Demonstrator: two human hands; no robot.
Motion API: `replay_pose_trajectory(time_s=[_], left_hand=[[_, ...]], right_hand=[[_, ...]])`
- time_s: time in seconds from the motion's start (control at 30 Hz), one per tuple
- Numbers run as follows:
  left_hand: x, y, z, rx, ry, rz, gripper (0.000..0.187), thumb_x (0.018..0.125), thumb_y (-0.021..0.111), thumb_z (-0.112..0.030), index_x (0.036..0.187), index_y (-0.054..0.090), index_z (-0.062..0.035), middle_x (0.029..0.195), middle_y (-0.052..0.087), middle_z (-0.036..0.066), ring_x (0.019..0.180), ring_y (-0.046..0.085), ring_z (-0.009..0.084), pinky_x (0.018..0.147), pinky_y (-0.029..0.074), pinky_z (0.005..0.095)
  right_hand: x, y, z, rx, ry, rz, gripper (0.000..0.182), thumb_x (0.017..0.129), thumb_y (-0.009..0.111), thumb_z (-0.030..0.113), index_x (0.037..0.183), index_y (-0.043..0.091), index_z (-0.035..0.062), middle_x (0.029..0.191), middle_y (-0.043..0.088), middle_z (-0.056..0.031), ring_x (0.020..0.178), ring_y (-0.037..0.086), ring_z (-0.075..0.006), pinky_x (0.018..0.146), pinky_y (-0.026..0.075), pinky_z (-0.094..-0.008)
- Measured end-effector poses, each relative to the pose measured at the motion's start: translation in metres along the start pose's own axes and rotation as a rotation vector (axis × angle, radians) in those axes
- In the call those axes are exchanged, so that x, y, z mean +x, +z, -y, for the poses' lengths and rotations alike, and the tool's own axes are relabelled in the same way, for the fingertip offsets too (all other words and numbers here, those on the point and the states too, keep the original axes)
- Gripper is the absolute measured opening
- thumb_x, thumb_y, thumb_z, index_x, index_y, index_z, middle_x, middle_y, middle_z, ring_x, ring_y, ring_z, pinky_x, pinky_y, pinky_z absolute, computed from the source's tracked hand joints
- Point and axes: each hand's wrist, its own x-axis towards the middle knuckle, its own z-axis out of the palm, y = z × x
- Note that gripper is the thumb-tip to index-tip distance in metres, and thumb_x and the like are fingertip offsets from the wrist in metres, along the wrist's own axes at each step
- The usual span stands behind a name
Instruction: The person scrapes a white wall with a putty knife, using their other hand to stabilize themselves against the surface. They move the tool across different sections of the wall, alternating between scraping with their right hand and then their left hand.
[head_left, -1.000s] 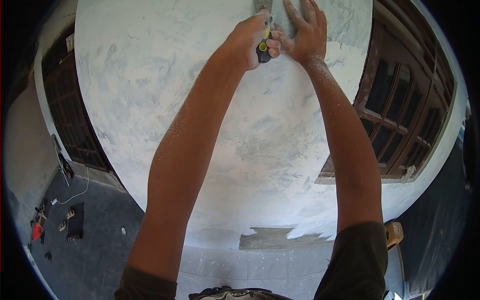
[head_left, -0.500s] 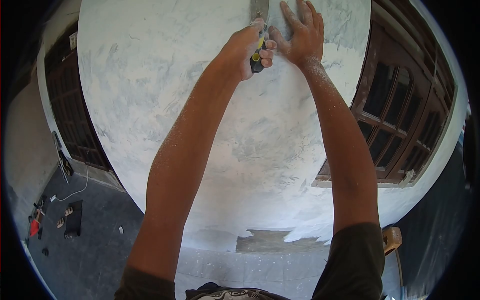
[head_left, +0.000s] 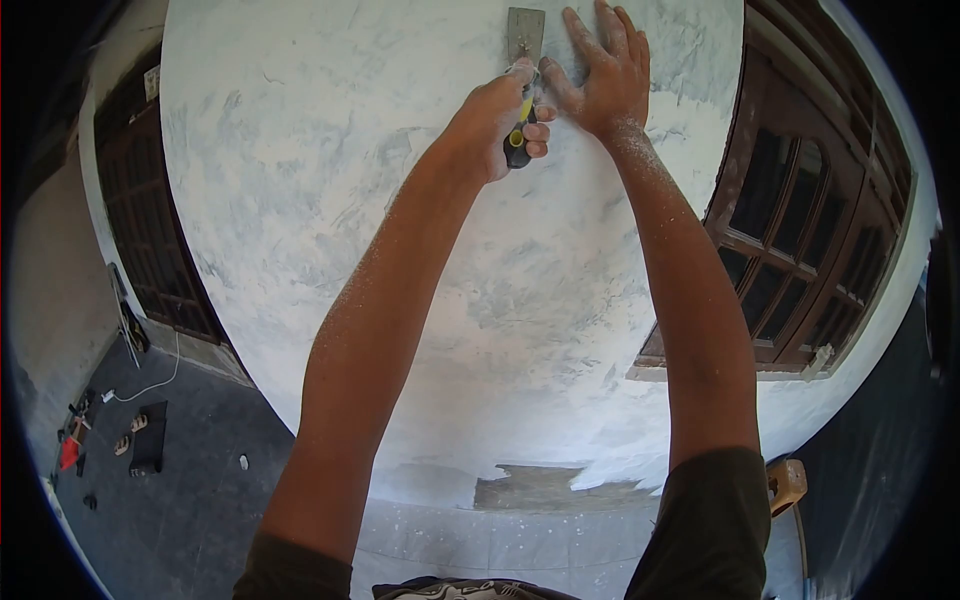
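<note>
My left hand (head_left: 507, 122) is wrapped round the black and yellow handle of a putty knife (head_left: 526, 34). The knife's flat metal blade points up and lies against or close to the white, patchily plastered wall (head_left: 400, 220). Just right of the blade, my right hand (head_left: 606, 80) rests on the wall with its fingers spread and holds nothing. White dust coats both hands and forearms.
A brown wooden window (head_left: 790, 220) is at the right, and a dark panelled door (head_left: 155, 220) at the left. Sandals (head_left: 130, 432), a white cable (head_left: 150, 385) and tools lie on the dark floor. A yellowish wooden piece (head_left: 787, 485) stands low at right.
My left hand has moved down the wall with the putty knife, so more of the blade shows. My right hand has stayed nearly in place.
</note>
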Motion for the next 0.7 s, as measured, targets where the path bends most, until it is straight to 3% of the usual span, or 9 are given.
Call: replay_pose_trajectory(time_s=[0.1,0.33,0.7], left_hand=[[0.013,0.002,-0.015,-0.024,0.021,0.066,0.028,0.110,0.041,-0.037,0.106,0.040,-0.0096,0.073,0.050,0.001,0.050,0.036,0.0053,0.043,0.036,0.0191],[0.000,0.005,0.001,0.001,0.027,-0.029,0.029,0.110,0.041,-0.037,0.109,0.041,-0.0081,0.076,0.051,0.002,0.050,0.037,0.0045,0.043,0.037,0.0188],[-0.002,0.006,-0.002,-0.041,0.037,0.009,0.028,0.110,0.042,-0.037,0.107,0.041,-0.0086,0.074,0.051,0.003,0.050,0.039,0.0045,0.043,0.037,0.0181]], right_hand=[[-0.003,-0.002,0.000,0.012,0.000,0.008,0.071,0.085,0.068,0.043,0.148,0.052,0.0132,0.161,0.034,-0.0216,0.150,0.026,-0.0394,0.124,0.017,-0.0535],[-0.002,-0.002,0.000,0.032,0.000,0.006,0.070,0.086,0.069,0.043,0.148,0.052,0.0152,0.161,0.034,-0.0205,0.150,0.026,-0.0390,0.125,0.017,-0.0532],[-0.004,-0.001,-0.001,0.020,0.003,0.010,0.071,0.085,0.071,0.045,0.147,0.054,0.0143,0.160,0.035,-0.0209,0.151,0.025,-0.0389,0.124,0.017,-0.0532]])
